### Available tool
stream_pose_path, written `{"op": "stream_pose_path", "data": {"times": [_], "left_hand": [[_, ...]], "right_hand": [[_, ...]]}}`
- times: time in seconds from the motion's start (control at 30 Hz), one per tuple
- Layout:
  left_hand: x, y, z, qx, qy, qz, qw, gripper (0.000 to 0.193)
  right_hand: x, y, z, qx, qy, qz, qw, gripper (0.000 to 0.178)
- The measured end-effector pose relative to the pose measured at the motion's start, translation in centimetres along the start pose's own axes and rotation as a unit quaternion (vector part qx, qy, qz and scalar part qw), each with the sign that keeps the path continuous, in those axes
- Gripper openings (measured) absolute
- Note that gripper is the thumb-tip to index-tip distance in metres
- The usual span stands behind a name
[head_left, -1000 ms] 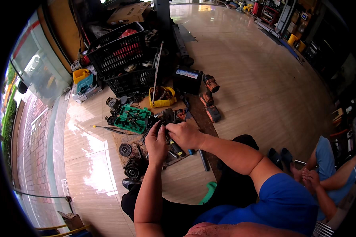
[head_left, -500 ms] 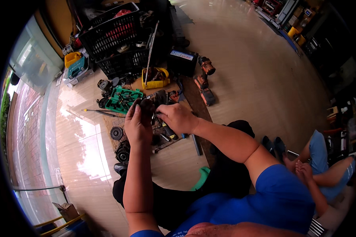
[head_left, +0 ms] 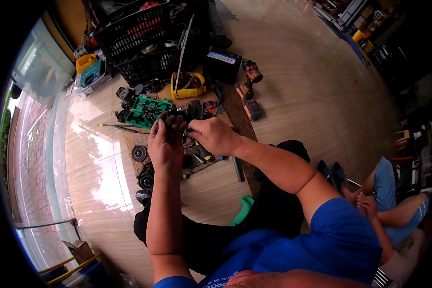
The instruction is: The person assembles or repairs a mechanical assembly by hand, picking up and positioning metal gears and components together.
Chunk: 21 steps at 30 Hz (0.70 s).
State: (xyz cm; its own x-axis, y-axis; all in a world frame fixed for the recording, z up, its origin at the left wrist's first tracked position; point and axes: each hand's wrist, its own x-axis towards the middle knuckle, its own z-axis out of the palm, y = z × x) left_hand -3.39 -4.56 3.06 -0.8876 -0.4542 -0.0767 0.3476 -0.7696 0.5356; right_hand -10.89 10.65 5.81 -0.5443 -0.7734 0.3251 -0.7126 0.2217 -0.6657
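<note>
My left hand (head_left: 165, 144) is raised over the work area, its darkened fingers curled and pressed together around something dark that I cannot make out. Close beside it on the right, my right hand (head_left: 216, 138) is closed in a pinch, with its fingertips toward the left one. What it grips is too small and shadowed to name. Beyond the hands lies an open green tool case (head_left: 148, 111) filled with dark pieces. A round black pulley-like part (head_left: 139, 153) and a larger dark machine part (head_left: 146, 176) lie left of my left forearm.
Black plastic crates (head_left: 134, 36) stand at the back, beside a yellow bin (head_left: 187, 86) and a black battery (head_left: 222, 66). Orange-and-black cordless tools (head_left: 247, 91) lie on the floor. A green curved object (head_left: 243, 210) is near my legs; another person's hands (head_left: 367, 206) rest at right.
My hands stay close together with little change in grip. The whole view has shifted slightly, so floor objects appear a little to the left and higher.
</note>
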Motion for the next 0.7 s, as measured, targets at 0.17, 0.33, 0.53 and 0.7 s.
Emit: {"op": "stream_pose_path", "data": {"times": [0.17, 0.33, 0.53, 0.7], "left_hand": [[-0.2, -0.4, 0.2, -0.003, -0.042, 0.013, 0.999, 0.026], [-1.2, -1.5, 1.5, 0.007, -0.085, -0.005, 0.996, 0.024], [-1.6, -1.2, 2.0, -0.010, -0.110, -0.021, 0.994, 0.024], [-1.4, -1.5, 1.3, -0.017, -0.111, -0.024, 0.993, 0.024]], "right_hand": [[-0.2, -0.5, 0.0, 0.039, 0.018, 0.040, 0.998, 0.020], [-0.3, -0.5, -0.2, 0.160, 0.058, 0.029, 0.985, 0.025], [-0.2, 0.2, 0.4, 0.330, 0.027, 0.134, 0.934, 0.026], [-0.2, 0.1, 0.3, 0.330, 0.002, 0.188, 0.925, 0.026]]}}
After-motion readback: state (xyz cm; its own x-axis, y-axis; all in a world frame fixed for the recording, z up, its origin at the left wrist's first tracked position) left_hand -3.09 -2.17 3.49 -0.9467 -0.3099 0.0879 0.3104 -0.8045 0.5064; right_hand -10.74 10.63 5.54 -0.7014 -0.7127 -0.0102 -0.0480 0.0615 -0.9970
